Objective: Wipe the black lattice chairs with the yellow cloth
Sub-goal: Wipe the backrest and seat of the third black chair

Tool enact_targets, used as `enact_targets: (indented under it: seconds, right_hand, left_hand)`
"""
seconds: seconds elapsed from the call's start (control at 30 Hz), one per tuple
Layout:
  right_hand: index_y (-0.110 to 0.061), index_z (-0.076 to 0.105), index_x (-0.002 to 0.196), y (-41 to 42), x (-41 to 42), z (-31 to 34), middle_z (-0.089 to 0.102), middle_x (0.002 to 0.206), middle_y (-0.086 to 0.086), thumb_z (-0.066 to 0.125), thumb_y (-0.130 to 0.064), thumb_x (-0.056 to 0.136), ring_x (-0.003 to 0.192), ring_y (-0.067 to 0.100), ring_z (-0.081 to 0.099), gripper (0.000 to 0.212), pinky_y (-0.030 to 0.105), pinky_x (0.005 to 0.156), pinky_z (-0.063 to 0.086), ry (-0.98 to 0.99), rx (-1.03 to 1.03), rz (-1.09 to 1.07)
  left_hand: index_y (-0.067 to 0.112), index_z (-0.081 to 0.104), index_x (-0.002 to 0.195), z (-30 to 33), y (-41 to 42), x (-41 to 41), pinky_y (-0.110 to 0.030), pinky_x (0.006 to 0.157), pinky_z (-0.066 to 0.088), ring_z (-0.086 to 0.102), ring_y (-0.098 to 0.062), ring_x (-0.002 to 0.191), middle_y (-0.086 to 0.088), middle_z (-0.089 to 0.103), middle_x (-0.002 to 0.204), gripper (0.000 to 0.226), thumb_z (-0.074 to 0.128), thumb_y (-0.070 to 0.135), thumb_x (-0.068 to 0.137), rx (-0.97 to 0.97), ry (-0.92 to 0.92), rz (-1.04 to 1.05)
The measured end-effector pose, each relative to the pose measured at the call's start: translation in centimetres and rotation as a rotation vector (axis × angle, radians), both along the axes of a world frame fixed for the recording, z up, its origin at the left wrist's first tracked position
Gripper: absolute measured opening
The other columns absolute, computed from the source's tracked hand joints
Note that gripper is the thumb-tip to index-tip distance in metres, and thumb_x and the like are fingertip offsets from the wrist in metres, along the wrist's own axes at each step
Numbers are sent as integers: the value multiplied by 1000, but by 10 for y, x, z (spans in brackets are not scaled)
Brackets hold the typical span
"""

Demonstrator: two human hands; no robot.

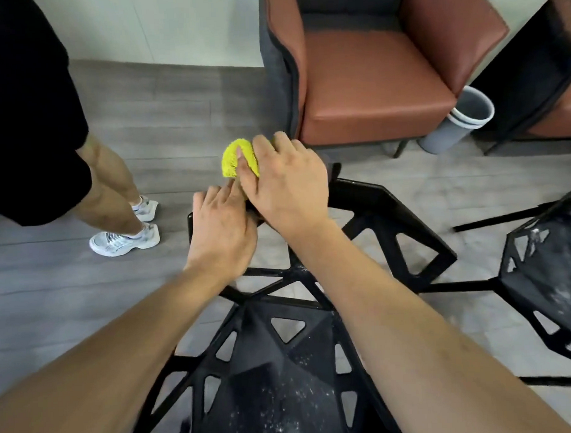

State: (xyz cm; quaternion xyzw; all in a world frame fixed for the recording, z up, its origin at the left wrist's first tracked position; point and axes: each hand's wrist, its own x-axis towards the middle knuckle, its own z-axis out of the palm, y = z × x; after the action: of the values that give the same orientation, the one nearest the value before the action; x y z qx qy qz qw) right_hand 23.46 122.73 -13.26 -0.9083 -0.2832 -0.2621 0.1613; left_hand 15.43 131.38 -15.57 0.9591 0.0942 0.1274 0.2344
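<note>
At the top edge of the backrest, the fingers of the right hand [289, 187] curl over the yellow cloth [235, 158], gripping it so that a fuzzy bunch bulges out to the left of the fingers. Just beside and below, the left hand [221, 233] lies on the same rim with its fingers stretched forward, the fingertips close to the cloth; whether they touch it is hard to say, as the right hand overlaps them. Both forearms reach out over the black lattice chair [276, 362], whose seat is speckled with white dust. A second lattice chair [545, 272], also dusty, stands to the right. Beyond the hands sit a brown armchair [370, 83] and a grey bin [459, 119] on the wood-look floor [176, 106]. Another person's legs in white sneakers [126, 241] stand to the left.
</note>
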Motion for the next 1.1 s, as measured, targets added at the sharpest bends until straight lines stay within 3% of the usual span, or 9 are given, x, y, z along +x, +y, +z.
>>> enact_targets:
  seconds: [0.13,0.27,0.4,0.53,0.63,0.77,0.9,1.0,1.1]
  right_hand:
    - [-11,63,85,-34,6,0,54,75,8,48,-47,97,64,29,56,41,39,53,41,-48,-29,15]
    - [-12,60,86,-82,13,-1,57,79,11,46,-46,98,67,35,58,39,37,49,37,-31,-16,-214]
    - [-11,55,90,-148,11,-7,57,85,14,36,-52,99,74,42,54,46,35,59,28,121,130,-482]
    - [-7,58,90,-130,5,-7,58,88,15,41,-45,100,79,40,54,42,38,59,31,104,212,-606]
    - [-6,61,89,-83,0,-5,58,85,19,48,-40,98,76,40,56,38,45,62,42,10,136,-503]
    - [-12,63,84,-8,-6,-7,57,79,11,55,-45,89,71,35,54,35,43,61,40,-10,45,-207]
    - [-11,66,91,-20,-5,-10,57,81,10,54,-45,95,72,32,53,37,45,62,42,-55,0,-29]
    - [-9,66,94,-70,3,-9,56,82,12,46,-44,102,72,35,54,41,46,61,44,-105,-18,-75]
    - [-7,62,94,-144,2,-16,57,86,17,43,-43,102,74,40,57,41,42,57,43,-21,56,-343]
  left_hand:
    - [15,45,92,2,-5,-1,-34,73,18,45,-32,79,-2,46,85,15,34,18,83,58,26,12]
    - [12,52,101,-3,-2,0,-33,74,17,45,-29,80,-6,55,92,17,48,9,85,92,25,16]
    - [12,53,104,-6,-5,-1,-34,76,20,46,-29,82,-4,55,93,22,54,5,84,82,7,19]
    - [12,52,102,-7,-5,-2,-35,75,20,42,-27,80,-3,52,92,23,54,2,82,90,10,37]
    - [14,49,99,-8,-6,-2,-31,72,13,34,-23,76,-1,47,88,24,54,1,80,91,-22,30]
    - [10,52,94,-10,-5,1,-33,70,16,43,-31,76,-7,54,86,23,53,-3,75,68,-28,67]
    - [15,43,87,-12,-3,1,-32,70,15,34,-26,71,-2,44,79,18,42,-1,77,84,-92,55]
    - [15,47,92,-12,-4,0,-31,73,14,33,-24,73,-1,45,81,21,44,-1,79,67,-106,60]
    - [16,42,91,-10,-8,0,-30,74,14,29,-20,75,2,40,82,17,42,3,81,61,-86,52]
